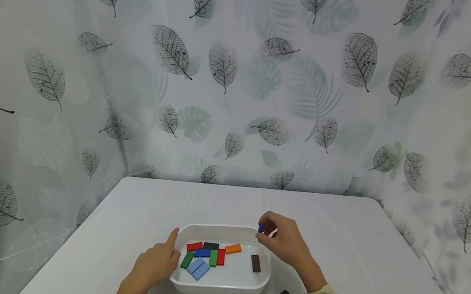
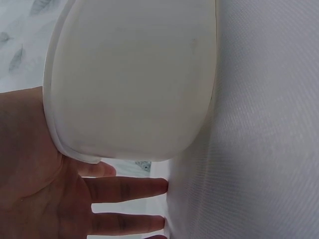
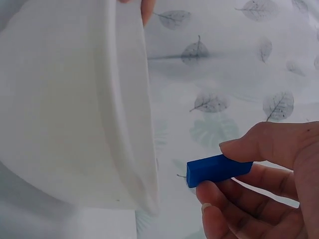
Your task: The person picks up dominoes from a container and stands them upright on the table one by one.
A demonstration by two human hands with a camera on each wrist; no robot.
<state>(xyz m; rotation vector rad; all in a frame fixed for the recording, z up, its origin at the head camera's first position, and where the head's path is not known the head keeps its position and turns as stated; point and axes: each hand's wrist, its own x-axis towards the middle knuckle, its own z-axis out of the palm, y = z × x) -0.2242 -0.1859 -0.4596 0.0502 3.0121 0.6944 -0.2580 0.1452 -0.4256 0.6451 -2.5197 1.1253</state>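
Observation:
My right hand point(image 1: 287, 240) pinches a small blue block point(image 3: 212, 170) between thumb and fingers, above the far right corner of a white plastic tray point(image 1: 218, 290). In the right wrist view the block is held lengthwise, apart from the tray wall. My left hand point(image 1: 155, 263) rests against the tray's left end, its index finger along the rim. The left wrist view shows straight fingers point(image 2: 127, 189) beside the tray, their tips at the white cloth. Inside the tray lie a dark brown block point(image 1: 255, 263) at the right and an orange block point(image 1: 233, 249) near the middle.
Several more blocks lie at the tray's left: red point(image 1: 220, 257), green point(image 1: 187, 260), black point(image 1: 211, 246), blue point(image 1: 202, 253) and light blue point(image 1: 201, 271). A white cloth covers the table point(image 1: 339, 238). Leaf-patterned curtains point(image 1: 242, 94) stand behind and at both sides.

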